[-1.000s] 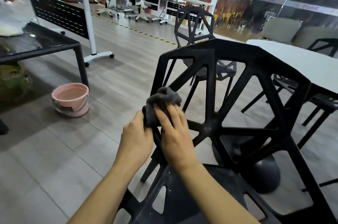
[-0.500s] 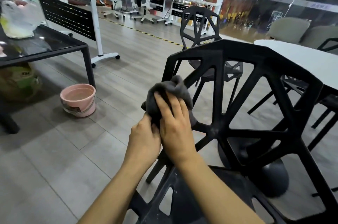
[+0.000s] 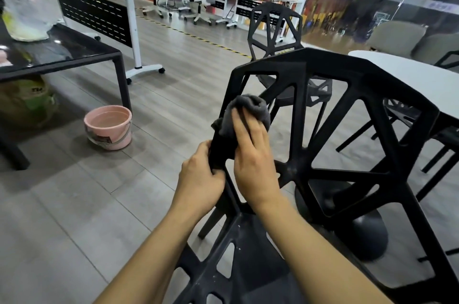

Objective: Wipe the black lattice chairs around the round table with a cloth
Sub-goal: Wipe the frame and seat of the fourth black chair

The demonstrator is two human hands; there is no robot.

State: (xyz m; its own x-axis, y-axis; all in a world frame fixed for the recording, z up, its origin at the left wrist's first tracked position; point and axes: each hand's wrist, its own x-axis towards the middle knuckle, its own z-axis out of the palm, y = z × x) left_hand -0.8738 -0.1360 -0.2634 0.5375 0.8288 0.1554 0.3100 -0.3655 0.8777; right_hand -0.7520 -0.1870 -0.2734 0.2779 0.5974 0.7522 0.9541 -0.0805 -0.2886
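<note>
The soft cloth (image 3: 244,114) is pressed on the rigid chair (image 3: 300,114) strut by the flat-fingered right hand (image 3: 253,152); the strut is gripped below by the left hand (image 3: 201,179).

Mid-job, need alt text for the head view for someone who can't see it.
A person's right hand presses a dark grey cloth onto the left upright of a black lattice plastic chair, while the left hand grips that upright lower down. A pink plastic bucket stands on the grey plank floor.
</note>
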